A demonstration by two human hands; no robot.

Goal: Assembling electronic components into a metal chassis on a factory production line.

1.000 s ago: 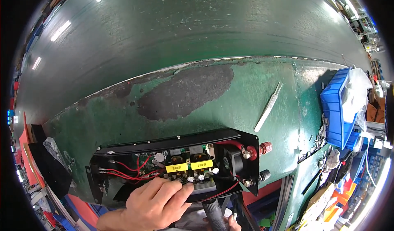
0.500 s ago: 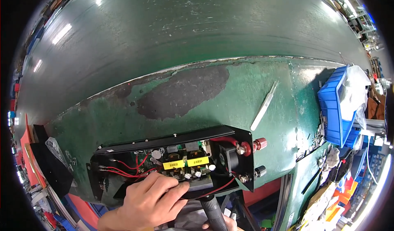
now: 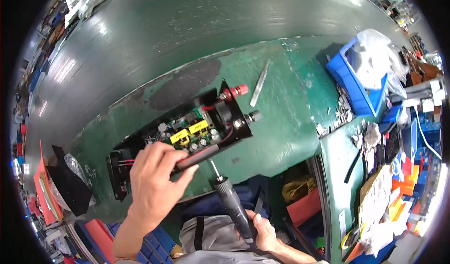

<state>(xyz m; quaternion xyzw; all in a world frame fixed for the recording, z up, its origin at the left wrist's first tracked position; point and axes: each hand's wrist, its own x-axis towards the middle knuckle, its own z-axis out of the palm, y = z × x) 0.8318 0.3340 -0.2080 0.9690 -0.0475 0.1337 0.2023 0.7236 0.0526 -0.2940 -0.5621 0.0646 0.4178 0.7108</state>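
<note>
Arching, the left hand [image 3: 157, 177] pinches the casing [image 3: 241, 130]; the right hand [image 3: 264, 230] grips a screwdriver [image 3: 229, 198].

Bench [image 3: 281, 123] leaves room beyond the casing [image 3: 171, 118] — blue bin [image 3: 350, 82] blocks far right.

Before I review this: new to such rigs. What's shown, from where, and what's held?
No robot: a person works bare-handed, seen from a fisheye camera on their head, so straight edges bend. On the green worktable lies an open black metal case of electronics with yellow-wrapped blocks. The left hand is at its near edge; how firmly it grips, I cannot tell. The right hand holds a black cylindrical screwdriver, its metal bit toward the case. Further right lie a slim pale tweezer-like tool and a blue plastic bin with a clear bag.
</note>
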